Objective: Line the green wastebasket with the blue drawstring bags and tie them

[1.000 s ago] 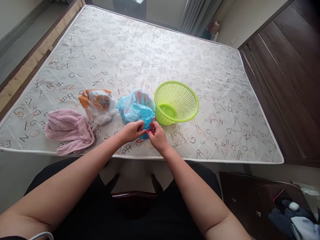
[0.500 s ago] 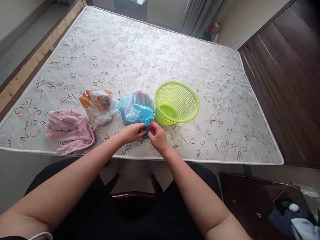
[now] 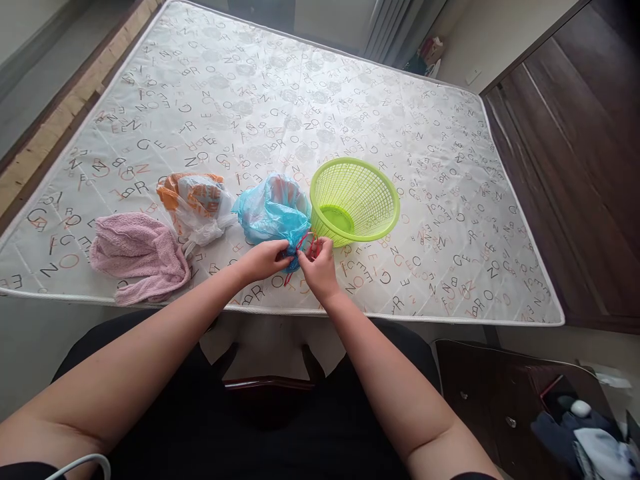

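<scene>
A filled blue plastic bag (image 3: pixel 271 212) lies on the mattress, its gathered neck toward me. My left hand (image 3: pixel 270 259) is closed on that neck, thumb and fingers pinching the bunched plastic. Red string (image 3: pixel 314 247) loops around the neck and through the fingers of my right hand (image 3: pixel 319 267), which pinches it close beside the left. One loose red end hangs below the bag's neck. Touching or nearly touching the bag on its right is a green mesh basket (image 3: pixel 377 230), tilted toward me with nothing in it.
Left of the blue bag lie a white and orange plastic bag (image 3: pixel 197 203) and a pink towel (image 3: pixel 137 250). The letter-printed mattress (image 3: pixel 450 253) ends just in front of me. A dark wooden headboard (image 3: pixel 570 153) rises at right; a dark cabinet (image 3: pixel 485 387) stands below it.
My right hand's fingers have opened somewhat from a tighter curl, and the red string now shows as loops spread between them. My left hand keeps its hold on the bag's neck.
</scene>
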A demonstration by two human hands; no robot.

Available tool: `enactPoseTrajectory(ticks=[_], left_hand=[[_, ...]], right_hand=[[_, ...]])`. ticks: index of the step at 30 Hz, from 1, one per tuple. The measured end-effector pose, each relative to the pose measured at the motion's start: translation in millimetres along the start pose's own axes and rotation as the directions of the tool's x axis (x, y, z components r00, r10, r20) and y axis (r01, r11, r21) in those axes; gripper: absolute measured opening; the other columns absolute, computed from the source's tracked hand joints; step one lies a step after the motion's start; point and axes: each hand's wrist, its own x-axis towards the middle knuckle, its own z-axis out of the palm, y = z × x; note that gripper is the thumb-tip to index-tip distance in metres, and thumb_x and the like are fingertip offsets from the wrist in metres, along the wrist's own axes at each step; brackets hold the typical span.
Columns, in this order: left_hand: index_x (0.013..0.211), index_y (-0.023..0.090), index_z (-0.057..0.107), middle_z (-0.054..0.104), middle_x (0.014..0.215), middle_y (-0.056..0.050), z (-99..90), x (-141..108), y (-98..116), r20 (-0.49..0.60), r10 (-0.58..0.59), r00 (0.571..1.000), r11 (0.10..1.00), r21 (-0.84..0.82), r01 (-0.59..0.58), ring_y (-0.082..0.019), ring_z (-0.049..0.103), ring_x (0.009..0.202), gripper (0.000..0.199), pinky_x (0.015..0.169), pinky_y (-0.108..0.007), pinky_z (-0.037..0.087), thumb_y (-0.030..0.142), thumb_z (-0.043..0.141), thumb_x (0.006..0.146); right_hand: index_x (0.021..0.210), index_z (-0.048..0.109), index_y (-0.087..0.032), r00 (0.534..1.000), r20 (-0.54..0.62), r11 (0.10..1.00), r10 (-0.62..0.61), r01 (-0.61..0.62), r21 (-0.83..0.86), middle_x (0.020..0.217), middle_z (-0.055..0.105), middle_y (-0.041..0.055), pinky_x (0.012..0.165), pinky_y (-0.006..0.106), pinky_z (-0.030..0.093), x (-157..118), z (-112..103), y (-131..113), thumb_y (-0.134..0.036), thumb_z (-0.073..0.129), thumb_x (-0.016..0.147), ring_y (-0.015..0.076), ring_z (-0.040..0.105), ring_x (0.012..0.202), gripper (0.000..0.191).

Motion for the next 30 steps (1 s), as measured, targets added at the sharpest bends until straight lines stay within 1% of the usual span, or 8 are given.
enactPoseTrajectory(ticks=[3,6,9,12,16,21,25,30], left_hand=[[0.073,0.021,0.047,0.050,0.066,0.003,-0.9,0.4,0.5,-0.008,-0.021,1.000,1.000,-0.005,0.021,-0.012,0.042,0.060,0.021,0.057,-0.026,0.031,0.032,0.060,0.086],[0.072,0.021,0.047,0.050,0.066,0.004,-1.1,0.9,1.4,-0.003,-0.022,1.000,1.000,0.003,0.022,-0.012,0.041,0.059,0.023,0.057,-0.026,0.031,0.033,0.060,0.087],[0.072,0.021,0.047,0.050,0.066,0.003,-0.9,1.0,1.9,0.008,-0.013,1.000,1.000,0.018,0.013,-0.012,0.042,0.060,0.022,0.057,-0.027,0.031,0.032,0.059,0.086],[0.072,0.021,0.047,0.049,0.066,0.003,-0.7,0.9,2.0,0.017,-0.006,1.000,1.000,0.028,0.005,-0.012,0.041,0.060,0.021,0.057,-0.026,0.031,0.031,0.059,0.086],[0.079,0.019,0.054,0.054,0.069,0.002,-0.7,1.2,3.0,0.026,0.014,1.000,1.000,0.009,-0.015,-0.012,0.045,0.062,0.013,0.058,-0.026,0.033,0.030,0.058,0.086],[0.082,0.018,0.059,0.054,0.068,0.002,-1.2,1.7,3.7,0.017,0.029,0.999,1.000,-0.002,-0.029,-0.012,0.046,0.060,0.011,0.057,-0.025,0.034,0.028,0.059,0.085],[0.091,0.018,0.065,0.059,0.071,0.002,-0.1,1.6,1.3,0.023,0.101,0.995,0.994,-0.033,-0.100,-0.012,0.049,0.062,0.010,0.059,-0.024,0.038,0.024,0.059,0.085],[0.101,0.018,0.068,0.067,0.088,-0.003,2.9,1.7,-0.2,0.016,0.144,0.989,0.988,-0.062,-0.143,-0.015,0.058,0.075,0.017,0.069,-0.026,0.045,0.023,0.060,0.086]], right_hand=[[0.082,0.043,-0.024,0.999,0.044,0.997,-0.014,0.017,-0.073,0.072,0.049,-0.0041,0.065,0.028,0.042,3.8,-4.1,-1.2,-0.043,0.066,0.086,0.0140,0.049,0.066,0.030],[0.075,0.043,-0.024,0.997,0.065,0.996,-0.031,0.036,-0.080,0.070,0.048,-0.0039,0.066,0.028,0.043,4.9,-6.0,-1.6,-0.051,0.060,0.091,0.0141,0.048,0.066,0.036],[0.085,0.044,-0.024,0.998,0.055,0.999,0.038,-0.039,0.022,0.075,0.053,-0.0029,0.063,0.028,0.046,3.6,-4.4,-1.3,-0.055,0.059,0.090,0.0138,0.053,0.064,0.035],[0.101,0.041,-0.025,0.992,0.081,0.982,0.101,-0.113,0.153,0.086,0.060,-0.0009,0.057,0.027,0.049,2.7,-1.8,-1.4,-0.051,0.063,0.088,0.0133,0.057,0.063,0.036],[0.109,0.042,-0.026,0.993,0.120,0.975,-0.009,-0.018,0.222,0.096,0.062,0.0003,0.068,0.027,0.053,2.2,0.5,-1.0,-0.036,0.065,0.087,0.0133,0.062,0.075,0.034],[0.121,0.048,-0.026,0.984,0.142,0.983,-0.103,0.079,0.166,0.106,0.062,0.0025,0.070,0.027,0.054,-1.3,2.6,2.2,-0.022,0.063,0.084,0.0108,0.058,0.070,0.040],[0.133,0.047,-0.027,0.978,0.149,0.987,-0.149,0.138,0.083,0.115,0.062,0.0051,0.075,0.030,0.055,-3.3,1.9,3.1,-0.018,0.060,0.084,0.0117,0.059,0.072,0.051],[0.131,0.050,-0.025,0.970,0.173,0.985,-0.171,0.173,0.001,0.097,0.063,0.0017,0.077,0.032,0.054,-1.6,0.8,2.5,-0.017,0.058,0.084,0.0141,0.059,0.073,0.048]])
